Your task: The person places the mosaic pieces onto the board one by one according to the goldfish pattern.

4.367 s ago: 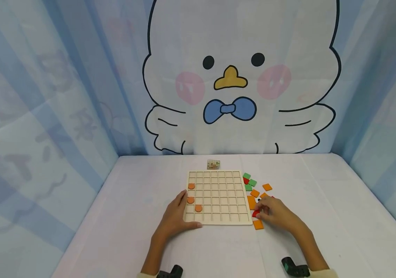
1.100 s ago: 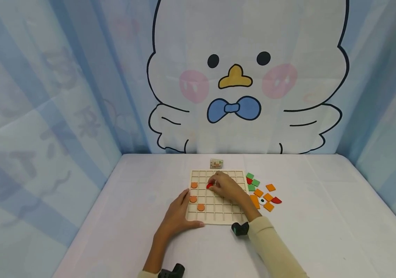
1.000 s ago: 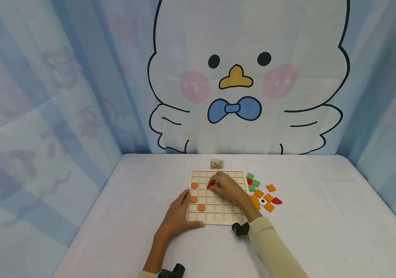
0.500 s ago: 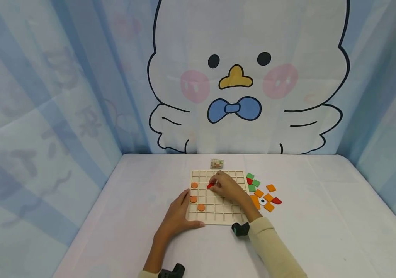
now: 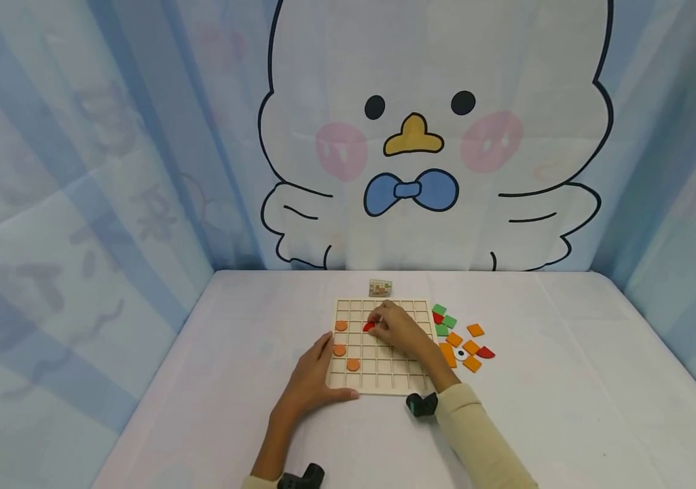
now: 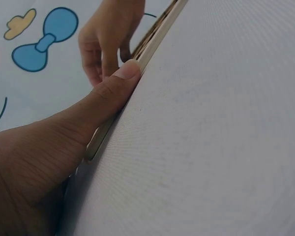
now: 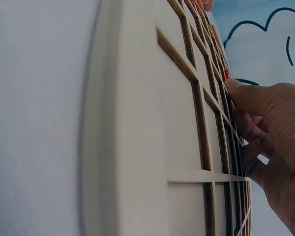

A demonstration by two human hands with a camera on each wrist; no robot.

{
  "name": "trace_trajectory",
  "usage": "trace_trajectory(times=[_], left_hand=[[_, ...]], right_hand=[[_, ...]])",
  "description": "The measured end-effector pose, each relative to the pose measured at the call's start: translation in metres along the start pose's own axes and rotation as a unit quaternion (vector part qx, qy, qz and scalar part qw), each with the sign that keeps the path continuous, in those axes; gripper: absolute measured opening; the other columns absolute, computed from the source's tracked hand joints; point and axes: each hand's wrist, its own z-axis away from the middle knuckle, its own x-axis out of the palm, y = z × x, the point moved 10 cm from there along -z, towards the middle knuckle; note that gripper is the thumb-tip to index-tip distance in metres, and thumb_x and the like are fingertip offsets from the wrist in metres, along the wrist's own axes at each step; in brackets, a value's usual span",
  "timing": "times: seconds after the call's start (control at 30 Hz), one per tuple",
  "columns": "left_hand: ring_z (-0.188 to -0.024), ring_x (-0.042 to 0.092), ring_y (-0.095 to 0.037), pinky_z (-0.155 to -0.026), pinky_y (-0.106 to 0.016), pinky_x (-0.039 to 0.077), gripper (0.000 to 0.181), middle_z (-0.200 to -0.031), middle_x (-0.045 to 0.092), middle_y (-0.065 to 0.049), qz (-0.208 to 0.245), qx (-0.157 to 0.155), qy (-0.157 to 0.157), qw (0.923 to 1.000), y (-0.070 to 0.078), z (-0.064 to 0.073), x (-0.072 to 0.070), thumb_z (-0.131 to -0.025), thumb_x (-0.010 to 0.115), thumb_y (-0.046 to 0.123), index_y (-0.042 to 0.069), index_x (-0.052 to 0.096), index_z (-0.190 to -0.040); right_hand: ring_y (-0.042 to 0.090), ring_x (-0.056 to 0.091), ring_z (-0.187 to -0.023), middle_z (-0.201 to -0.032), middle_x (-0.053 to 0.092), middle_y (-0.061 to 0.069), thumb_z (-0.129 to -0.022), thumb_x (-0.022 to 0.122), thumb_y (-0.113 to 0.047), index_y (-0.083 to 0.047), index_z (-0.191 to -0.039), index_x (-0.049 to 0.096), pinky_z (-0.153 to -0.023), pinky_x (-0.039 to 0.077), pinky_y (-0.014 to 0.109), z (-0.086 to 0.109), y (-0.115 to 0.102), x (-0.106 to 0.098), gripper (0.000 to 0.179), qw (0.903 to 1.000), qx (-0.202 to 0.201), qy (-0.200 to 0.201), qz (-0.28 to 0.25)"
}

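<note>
A pale wooden grid board lies on the white table, with three orange round pieces in its left-hand cells. At the board's front left corner is my left hand, thumb along the front edge and fingers at the left edge. My right hand reaches over the board and pinches a red curved-edged tile at a cell in the back half. In the right wrist view the thumb tip meets a sliver of red; the fingers hide most of the tile.
Loose tiles lie right of the board: green squares, orange squares, a larger orange piece, a white eye piece and a red curved tile. A small patterned card lies behind the board.
Since the earliest frame, my right hand has gone from the loose tiles to the board with the red tile. Over the last second both hands stay nearly still.
</note>
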Motion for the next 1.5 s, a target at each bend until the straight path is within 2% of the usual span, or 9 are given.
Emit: trace_trajectory(times=[0.43,0.73,1.1,1.37,1.5], left_hand=[[-0.145,0.031,-0.032,-0.115,-0.050,0.034,0.125,-0.162,0.021,-0.010,-0.010,0.001,-0.002,0.9999,0.002,-0.001,0.001,-0.064,0.077,0.071,0.005,0.023,-0.155],[-0.145,0.031,-0.033,-0.114,-0.051,0.035,0.125,-0.162,0.022,-0.012,-0.003,-0.001,-0.005,1.0000,0.003,0.000,0.002,-0.064,0.078,0.070,0.003,0.024,-0.154],[-0.145,0.030,-0.033,-0.115,-0.050,0.034,0.125,-0.162,0.021,-0.012,-0.011,0.003,0.002,0.9999,0.000,0.002,0.003,-0.064,0.075,0.073,0.003,0.024,-0.154],[-0.146,0.029,-0.033,-0.115,-0.050,0.033,0.127,-0.162,0.021,-0.010,-0.011,0.005,0.002,0.9999,-0.001,0.001,0.002,-0.063,0.075,0.075,0.004,0.024,-0.155],[-0.146,0.029,-0.032,-0.115,-0.050,0.034,0.127,-0.162,0.021,-0.010,-0.005,0.003,0.002,1.0000,-0.001,0.001,0.003,-0.062,0.075,0.075,0.004,0.024,-0.155]], right_hand=[[0.013,0.053,-0.081,-0.105,0.060,0.008,-0.089,0.072,-0.015,-0.005,-0.111,0.068,-0.073,0.049,0.027,0.004,0.000,-0.008,0.024,0.9997,-0.010,0.015,-0.017],[0.013,0.056,-0.083,-0.103,0.061,0.008,-0.091,0.069,-0.015,-0.005,-0.107,0.069,-0.073,0.051,0.027,0.016,0.001,-0.020,0.019,0.9993,-0.010,0.030,-0.020],[0.009,0.050,-0.072,-0.101,0.061,0.010,-0.089,0.071,-0.013,-0.002,-0.104,0.069,-0.061,0.045,0.021,0.047,0.000,-0.058,0.019,0.9959,-0.046,0.078,0.002],[0.009,0.048,-0.072,-0.099,0.062,0.008,-0.089,0.071,-0.014,-0.002,-0.106,0.069,-0.064,0.045,0.023,0.066,0.018,-0.080,0.020,0.9960,-0.014,0.086,0.017],[0.008,0.047,-0.070,-0.096,0.062,0.010,-0.088,0.072,-0.010,-0.001,-0.103,0.069,-0.060,0.044,0.022,0.077,0.028,-0.089,0.018,0.9952,-0.014,0.094,0.025]])
